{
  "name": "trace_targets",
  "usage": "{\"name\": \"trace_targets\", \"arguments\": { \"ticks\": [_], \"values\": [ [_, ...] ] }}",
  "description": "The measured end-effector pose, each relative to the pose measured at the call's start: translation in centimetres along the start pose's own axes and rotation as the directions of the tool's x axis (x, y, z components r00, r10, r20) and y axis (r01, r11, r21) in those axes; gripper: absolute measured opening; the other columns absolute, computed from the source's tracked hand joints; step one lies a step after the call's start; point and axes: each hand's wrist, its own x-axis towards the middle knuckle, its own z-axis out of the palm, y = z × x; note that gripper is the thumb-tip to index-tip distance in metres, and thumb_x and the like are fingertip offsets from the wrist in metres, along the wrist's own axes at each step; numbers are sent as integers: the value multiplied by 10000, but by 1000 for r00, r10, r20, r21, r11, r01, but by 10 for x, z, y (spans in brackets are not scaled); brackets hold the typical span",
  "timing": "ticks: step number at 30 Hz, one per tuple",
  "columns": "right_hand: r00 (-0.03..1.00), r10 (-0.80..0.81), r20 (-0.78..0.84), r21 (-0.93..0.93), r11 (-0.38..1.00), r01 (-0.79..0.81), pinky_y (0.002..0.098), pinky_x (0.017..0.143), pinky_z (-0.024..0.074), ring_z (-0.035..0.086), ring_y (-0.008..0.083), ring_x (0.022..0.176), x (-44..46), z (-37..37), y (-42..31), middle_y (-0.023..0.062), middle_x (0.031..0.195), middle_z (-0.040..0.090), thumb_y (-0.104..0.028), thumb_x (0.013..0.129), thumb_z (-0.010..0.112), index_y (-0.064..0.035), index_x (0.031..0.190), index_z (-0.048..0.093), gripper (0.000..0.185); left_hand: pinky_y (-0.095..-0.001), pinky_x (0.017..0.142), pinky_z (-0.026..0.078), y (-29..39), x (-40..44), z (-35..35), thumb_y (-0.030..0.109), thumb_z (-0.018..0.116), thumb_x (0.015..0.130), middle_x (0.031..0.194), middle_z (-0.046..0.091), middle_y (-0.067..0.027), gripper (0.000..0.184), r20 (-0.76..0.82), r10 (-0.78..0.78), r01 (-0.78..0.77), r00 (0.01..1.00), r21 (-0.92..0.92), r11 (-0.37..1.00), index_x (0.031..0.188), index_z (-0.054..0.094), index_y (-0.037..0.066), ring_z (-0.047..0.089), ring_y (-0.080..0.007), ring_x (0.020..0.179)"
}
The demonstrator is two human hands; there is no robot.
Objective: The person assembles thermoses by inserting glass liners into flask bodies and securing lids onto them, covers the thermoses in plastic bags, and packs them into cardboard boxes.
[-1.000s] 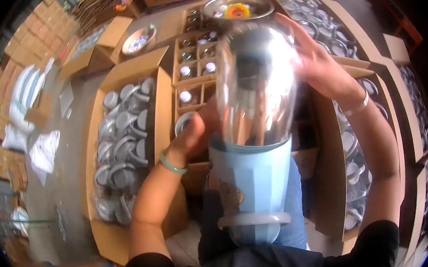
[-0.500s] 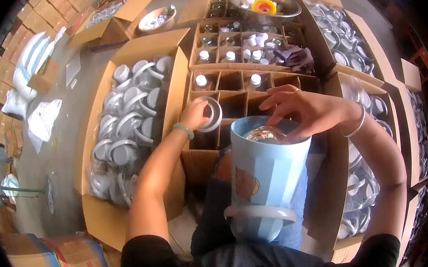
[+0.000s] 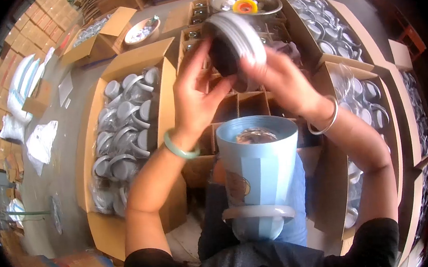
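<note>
My left hand (image 3: pixel 195 94) and my right hand (image 3: pixel 286 80) both grip a grey ribbed ring (image 3: pixel 239 36), held up and tilted above the boxes. It is smeared by motion, and its inside looks dark. Below the hands, a light-blue thermos shell (image 3: pixel 262 165) stands between my legs, wide open end up. A shiny glass liner (image 3: pixel 256 135) shows inside its rim. Low on the shell sits a grey ring handle (image 3: pixel 257 212). Neither hand touches the shell.
On the left stands a carton (image 3: pixel 165 81) of grey-lidded parts; similar cartons (image 3: pixel 367 70) line the right. Ahead, a divided box (image 3: pixel 224 109) lies partly behind my hands. Beyond it are a steel bowl (image 3: pixel 271 9) with a yellow-orange ring (image 3: pixel 245 6) and a basin (image 3: pixel 140 33).
My left hand has raised the ring from beside the shell. My right hand has left the liner at the shell's mouth and now grips the ring too. The view has shifted slightly.
</note>
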Motion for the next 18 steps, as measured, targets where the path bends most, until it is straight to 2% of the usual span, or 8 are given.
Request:
{"name": "trace_targets", "arguments": {
  "ticks": [2, 4, 7, 10, 12, 14, 15, 18],
  "values": [
    [975, 206, -80, 439, 886, -151, 206, 681, 474, 581, 48, 785, 3, -6, -11, 28, 922, 653, -444, 1003, 522, 25, 1128, 614, 494, -427, 1118, 385, 13, 20, -15, -142, 641, 744, 1387, 549, -116, 608, 515, 298, -585, 804, 595, 552, 1312, 597, 70, 379, -337, 1397],
    [956, 290, -47, 399, 883, -248, 218, 679, 484, 590, 53, 791, -1, -22, -8, 27, 930, 655, -449, 1010, 504, 22, 1149, 607, 501, -455, 1139, 313, 30, 23, -22, -2, 677, 747, 1424, 514, -136, 421, 692, 250, -735, 677, 620, 276, 1159, 684, 79, 343, -352, 1419],
    [989, 149, -7, 315, 939, -139, 227, 676, 491, 600, 66, 802, -11, -27, -7, 24, 929, 647, -441, 1021, 481, 30, 1211, 577, 517, -446, 1031, 403, 23, 19, -10, 226, 769, 782, 1336, 479, -205, 528, 175, 289, -327, 941, 683, 653, 1222, 570, 11, 495, -334, 1238],
    [1000, 3, -10, 171, 985, -1, 218, 747, 496, 576, 55, 894, -21, -12, -3, 32, 1020, 630, -416, 1037, 449, 27, 1312, 514, 526, -408, 944, 457, 20, 6, 10, 339, 764, 830, 1127, 566, -202, 629, 90, -218, 126, 972, 583, 803, 1261, 506, -40, 539, -339, 1145],
    [992, -127, -25, 82, 988, 129, 216, 775, 491, 562, 55, 927, -21, -14, 6, 30, 1061, 617, -392, 1042, 449, 21, 1348, 482, 515, -410, 975, 449, 18, 6, 15, 229, 702, 874, 1139, 602, -172, 460, 88, -87, 15, 992, 616, 788, 1242, 565, -10, 542, -309, 1171],
    [986, 163, -36, 504, 855, -123, 231, 776, 509, 589, 79, 928, -22, -20, 4, 34, 1061, 623, -365, 1047, 445, 16, 1357, 470, 492, -430, 1010, 439, 21, 14, 16, 83, 631, 879, 1265, 597, -118, 312, 595, 290, -661, 750, 694, 284, 1186, 642, 27, 516, -280, 1256],
    [980, 199, -27, 662, 738, -132, 249, 782, 530, 615, 98, 950, -25, -21, 0, 51, 1071, 640, -374, 1044, 446, 13, 1341, 489, 490, -454, 1078, 378, 29, 7, 15, -39, 562, 852, 1343, 578, -77, 308, 647, 223, -684, 729, 678, 269, 1102, 708, 67, 465, -298, 1331],
    [994, 93, 64, 397, 911, -110, 271, 810, 540, 628, 123, 974, -27, -42, 9, 78, 1106, 648, -372, 1037, 460, 11, 1384, 468, 516, -466, 1161, 211, 12, 9, -3, 189, 528, 934, 1481, 430, -137, 443, 260, 164, -252, 952, 353, 901, 1371, 515, 115, 401, -288, 1375]
  ]
}}
